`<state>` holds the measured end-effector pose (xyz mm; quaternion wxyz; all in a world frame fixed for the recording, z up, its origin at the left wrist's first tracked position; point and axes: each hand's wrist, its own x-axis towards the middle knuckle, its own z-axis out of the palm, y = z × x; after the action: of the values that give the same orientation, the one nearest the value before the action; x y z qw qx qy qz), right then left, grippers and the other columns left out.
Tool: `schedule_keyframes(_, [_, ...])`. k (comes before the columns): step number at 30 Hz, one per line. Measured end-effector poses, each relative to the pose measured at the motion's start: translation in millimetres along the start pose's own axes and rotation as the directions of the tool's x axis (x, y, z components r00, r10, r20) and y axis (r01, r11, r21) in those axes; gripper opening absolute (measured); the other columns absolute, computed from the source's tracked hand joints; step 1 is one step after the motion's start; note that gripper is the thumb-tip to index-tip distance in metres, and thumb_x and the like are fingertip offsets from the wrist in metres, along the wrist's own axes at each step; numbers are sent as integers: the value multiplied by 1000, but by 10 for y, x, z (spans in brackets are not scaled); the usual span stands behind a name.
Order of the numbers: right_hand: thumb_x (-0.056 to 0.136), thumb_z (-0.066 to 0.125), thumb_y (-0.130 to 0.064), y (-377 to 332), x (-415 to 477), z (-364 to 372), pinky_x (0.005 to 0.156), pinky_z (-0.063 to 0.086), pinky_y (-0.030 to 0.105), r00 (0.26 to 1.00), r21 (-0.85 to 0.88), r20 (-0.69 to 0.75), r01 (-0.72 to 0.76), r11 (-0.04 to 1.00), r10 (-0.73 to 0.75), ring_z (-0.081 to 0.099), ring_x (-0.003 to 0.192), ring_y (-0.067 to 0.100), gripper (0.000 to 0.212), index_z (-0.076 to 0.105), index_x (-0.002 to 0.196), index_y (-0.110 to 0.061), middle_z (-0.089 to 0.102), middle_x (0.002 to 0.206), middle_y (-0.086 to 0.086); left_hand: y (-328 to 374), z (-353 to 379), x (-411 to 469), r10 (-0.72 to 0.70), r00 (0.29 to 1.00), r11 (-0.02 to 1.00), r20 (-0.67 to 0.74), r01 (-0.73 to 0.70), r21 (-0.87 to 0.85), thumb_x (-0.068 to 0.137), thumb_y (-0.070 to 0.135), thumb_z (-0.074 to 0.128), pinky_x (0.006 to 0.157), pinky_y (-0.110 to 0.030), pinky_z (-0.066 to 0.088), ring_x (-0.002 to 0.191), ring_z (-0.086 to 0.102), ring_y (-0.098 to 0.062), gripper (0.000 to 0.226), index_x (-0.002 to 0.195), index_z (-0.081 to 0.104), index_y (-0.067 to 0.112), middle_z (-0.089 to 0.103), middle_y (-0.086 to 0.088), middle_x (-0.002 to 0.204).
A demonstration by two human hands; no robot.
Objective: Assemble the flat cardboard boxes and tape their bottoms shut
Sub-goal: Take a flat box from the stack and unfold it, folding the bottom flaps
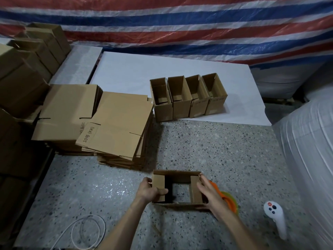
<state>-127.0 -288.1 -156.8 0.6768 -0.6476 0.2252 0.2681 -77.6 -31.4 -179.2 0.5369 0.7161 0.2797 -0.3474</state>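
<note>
One open box (177,175) on tabletop (216,150), left hand (151,190) gripping its left flap, right hand (210,195) flat against right side

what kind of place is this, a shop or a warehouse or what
Probably a small packing or storage area: stacks of flat cardboard boxes, a row of assembled boxes on a white sheet, and a striped tarp as the back wall.
</note>
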Motion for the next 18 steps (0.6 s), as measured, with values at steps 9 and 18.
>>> schedule_keyframes(9, [62, 90, -49, 255, -274, 93, 117, 36, 47, 946, -258, -78, 286, 923, -315, 29, 147, 12, 64, 64, 119, -36, 24, 161, -14, -46, 36, -106, 58, 998, 998, 15, -58, 6, 67, 17, 92, 87, -37, 55, 107, 62, -26, 77, 131, 50, 10, 61, -8, 117])
schedule_keyframes(18, [71, 80, -45, 281, -248, 429, 86, 61, 44, 934, 20, -318, 177, 984, -161, 61, 117, 16, 6, 76, 76, -47, 43, 143, -25, -200, -110, -292, 152, 969, 987, 197, -140, -73, 86, 36, 76, 78, -17, 53, 107, 67, -13, 65, 143, 50, 17, 64, 0, 127])
